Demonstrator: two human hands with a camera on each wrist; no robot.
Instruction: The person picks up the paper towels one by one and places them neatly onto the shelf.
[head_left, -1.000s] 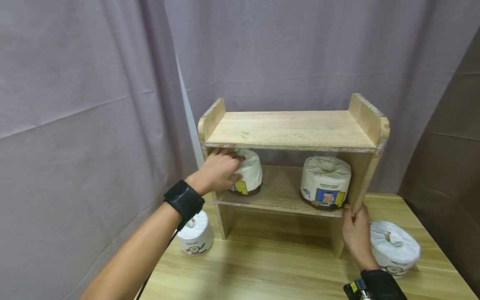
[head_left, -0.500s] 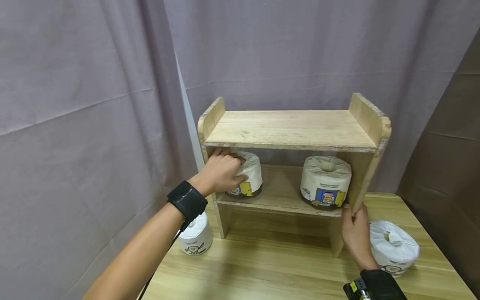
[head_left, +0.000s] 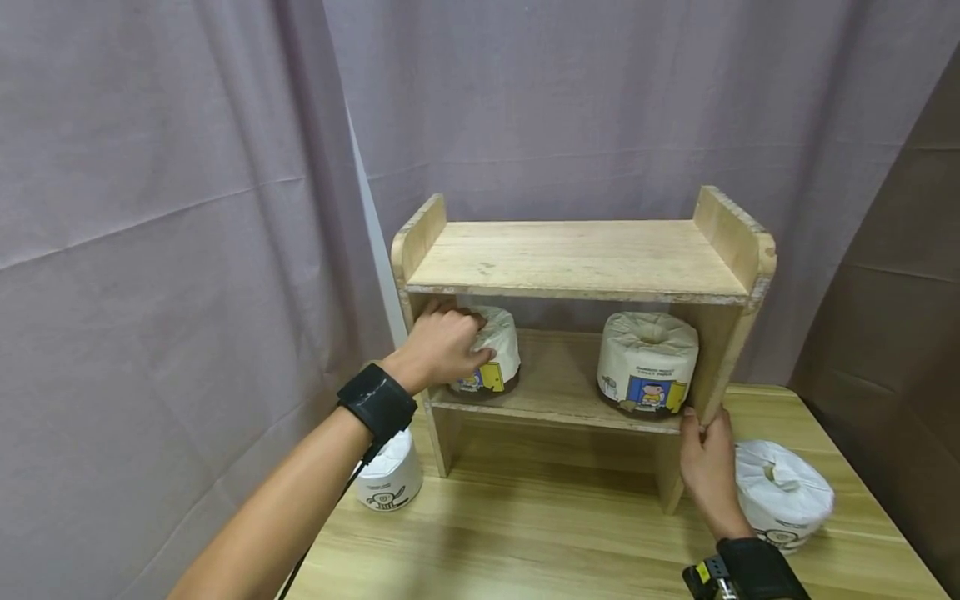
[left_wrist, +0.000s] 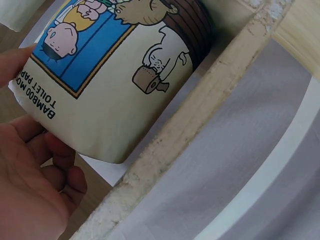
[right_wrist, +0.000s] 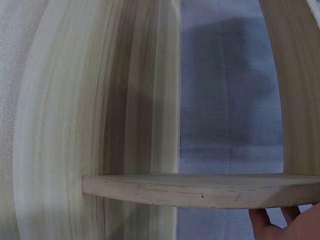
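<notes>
A wooden two-tier shelf (head_left: 577, 254) stands on the table. On its middle board, at the left end, sits a wrapped toilet roll (head_left: 501, 337) with a coloured cartoon print. My left hand (head_left: 441, 343) reaches in over it and grips it, thumb at the front and fingers on the top and far side. The left wrist view shows the roll (left_wrist: 100, 110) close to the side panel's edge, with curled fingertips at its top. My right hand (head_left: 709, 467) grips the shelf's right side panel low down, near the middle board. A matching toilet roll (head_left: 648, 367) stands at that board's right end.
White-wrapped toilet rolls stand on the table either side of the shelf: one on the left (head_left: 388, 475), partly behind my left forearm, and one on the right (head_left: 783, 492), beside my right hand. Grey curtains (head_left: 585, 108) hang behind and left.
The left toilet roll has turned slightly, its door print swinging to the right so more blue shows. My left thumb has shifted rightward across its front. My right hand stays on the panel.
</notes>
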